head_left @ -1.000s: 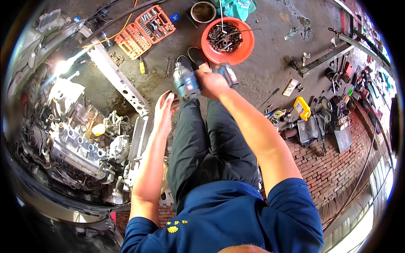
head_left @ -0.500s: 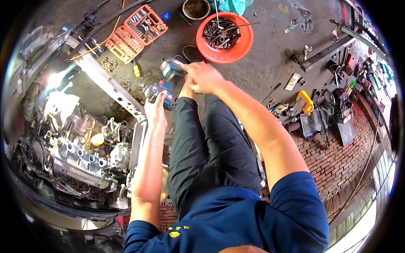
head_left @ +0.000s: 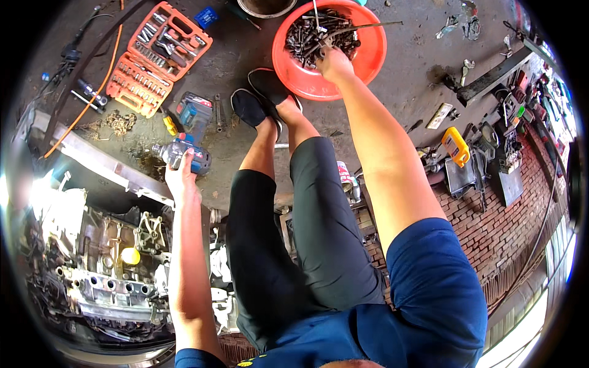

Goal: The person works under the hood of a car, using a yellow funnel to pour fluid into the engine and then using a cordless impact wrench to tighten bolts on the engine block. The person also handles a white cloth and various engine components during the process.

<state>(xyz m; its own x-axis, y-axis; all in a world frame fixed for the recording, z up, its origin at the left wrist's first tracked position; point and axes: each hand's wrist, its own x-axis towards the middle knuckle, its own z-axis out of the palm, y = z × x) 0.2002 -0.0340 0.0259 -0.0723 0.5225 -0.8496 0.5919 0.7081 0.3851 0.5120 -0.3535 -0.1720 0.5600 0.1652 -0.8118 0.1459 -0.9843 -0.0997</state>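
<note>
The left hand's (head_left: 182, 179) grip is wrapped around the head of a blue-and-black power driver (head_left: 178, 147), its handle and battery pointing away from the person. A second ago the right hand (head_left: 336, 64) had that tool, and half a second ago both hands were close about it; now the left has it alone, over the floor near the open orange tool case (head_left: 140, 101) and a yellow-handled tool (head_left: 170, 125). The right hand has gone out to the red-orange basin (head_left: 372, 49), its fingers down among the dark metal parts (head_left: 302, 44). From here I can't tell whether that grip has caught any of them. The engine (head_left: 113, 264) sits to the person's left.
</note>
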